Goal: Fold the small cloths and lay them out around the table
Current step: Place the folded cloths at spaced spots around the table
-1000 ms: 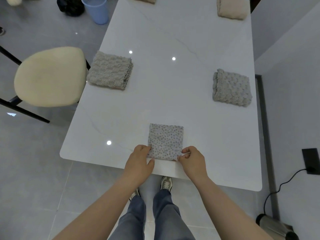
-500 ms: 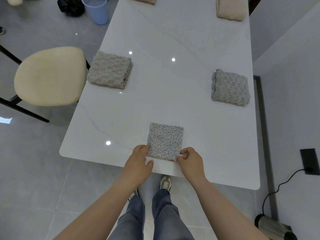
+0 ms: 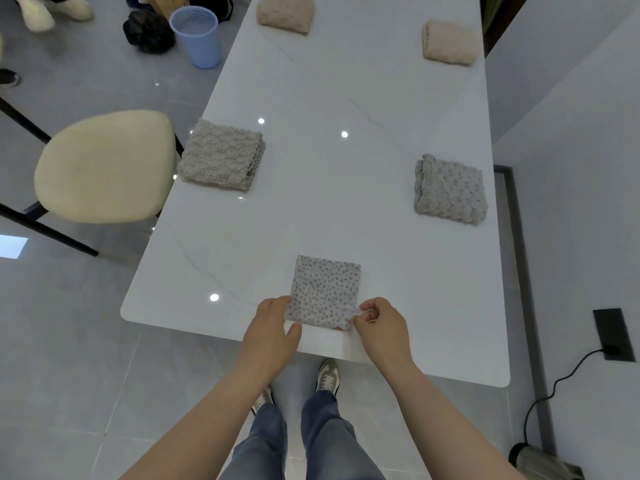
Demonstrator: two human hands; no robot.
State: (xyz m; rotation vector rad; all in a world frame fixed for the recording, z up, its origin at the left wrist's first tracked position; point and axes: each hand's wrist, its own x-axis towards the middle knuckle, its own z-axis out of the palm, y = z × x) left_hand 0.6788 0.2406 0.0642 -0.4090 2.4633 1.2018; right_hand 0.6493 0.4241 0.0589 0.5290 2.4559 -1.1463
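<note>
Small square folded cloth, pale grey with dark speckles (image 3: 323, 292), lay flat at the middle of the near edge of the long white marble-look table (image 3: 329, 213), set just back from the rim. Left hand (image 3: 273, 327) gripped the cloth's near left corner, fingers curled onto its left edge, thumb against the near edge. Right hand (image 3: 382, 327) pinched the near right corner between thumb and forefinger; remaining fingers curled in. The two near corners were covered by the hands, so how much the cloth was lifted there could not be told.

Other cloths on the table, all folded:
- grey chunky-knit square (image 3: 221, 157) at the left edge, about halfway along.
- matching grey bobble-knit square (image 3: 450, 190) at the right edge, roughly opposite.
- beige fluffy cloth (image 3: 285, 10) near the far left corner, partly cut off by the frame.
- second beige fluffy cloth (image 3: 450, 43) near the far right corner.

All well apart from one another.

Cream padded chair seat on black legs (image 3: 104, 166) stood just beside the left edge. Blue plastic mesh bin (image 3: 197, 36) stood on the floor off the far left side.
</note>
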